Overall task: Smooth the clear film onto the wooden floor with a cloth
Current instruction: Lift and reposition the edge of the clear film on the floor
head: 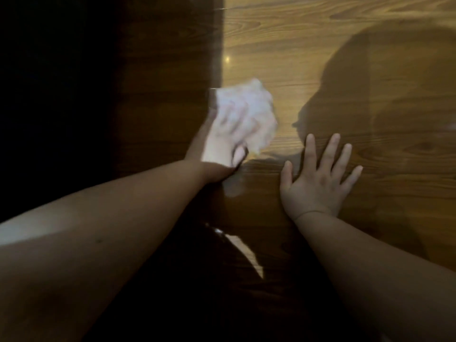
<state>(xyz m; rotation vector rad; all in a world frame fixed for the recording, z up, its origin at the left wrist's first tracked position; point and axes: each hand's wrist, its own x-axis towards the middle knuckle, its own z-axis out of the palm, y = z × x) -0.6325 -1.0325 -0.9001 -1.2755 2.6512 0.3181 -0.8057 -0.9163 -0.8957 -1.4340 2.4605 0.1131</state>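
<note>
The wooden floor [345, 58] fills the view, lit on the right and falling into deep shadow on the left. The clear film [237, 245] lies over it, showing mostly as gloss, and near you a bright raised ridge suggests a spot that is not yet down flat. Where its left edge runs I cannot tell for certain in the dark.

Your right hand [318, 178] lies flat on the film with the fingers spread wide, holding nothing. Use it as an anchor, so the sheet cannot creep as you wipe.

Your left hand [227, 139] holds the white cloth [249, 112], bunched under the fingers with the thumb tucked round its near edge (the hand is blurred, so the finer grip is hard to read). It presses on the film just left of the right hand, at the line between light and shadow.

To do this well, I'd wipe away from the anchoring hand toward the free edge in overlapping strokes under firm, even pressure, chasing air outward. Then treat the ridge near you the same way.

No containers are in view.
</note>
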